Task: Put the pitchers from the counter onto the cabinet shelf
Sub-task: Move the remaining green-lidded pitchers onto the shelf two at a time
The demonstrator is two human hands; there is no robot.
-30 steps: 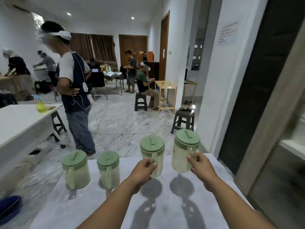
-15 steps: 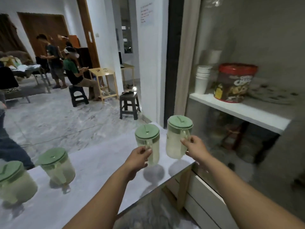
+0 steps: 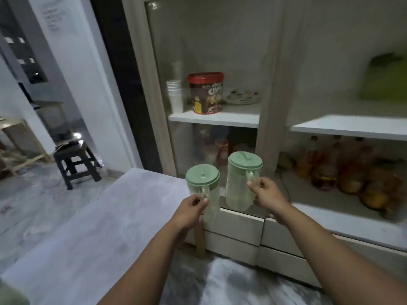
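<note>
I carry two clear pitchers with green lids, both upright in the air in front of the cabinet. My left hand (image 3: 192,208) grips the handle of the left pitcher (image 3: 203,190), past the counter's (image 3: 92,227) far corner. My right hand (image 3: 267,194) grips the handle of the right pitcher (image 3: 239,183), which hangs a little higher, before the cabinet's lower shelf (image 3: 343,221). The upper shelf (image 3: 348,127) on the right looks bare along its front. A blurred green shape at the bottom left corner may be another pitcher (image 3: 8,293).
Behind a glass panel (image 3: 198,47), a shelf (image 3: 213,118) holds stacked white cups (image 3: 175,95), a red-lidded tub (image 3: 206,92) and a plate (image 3: 242,95). Bottles and jars (image 3: 343,170) crowd the lower shelf at right. Drawers (image 3: 237,230) sit below. A dark stool (image 3: 74,161) stands at left.
The view has swung right from the room and counter to the cabinet. Both pitchers have left the counter top and travelled right toward the cabinet. The other pitchers have dropped out of sight.
</note>
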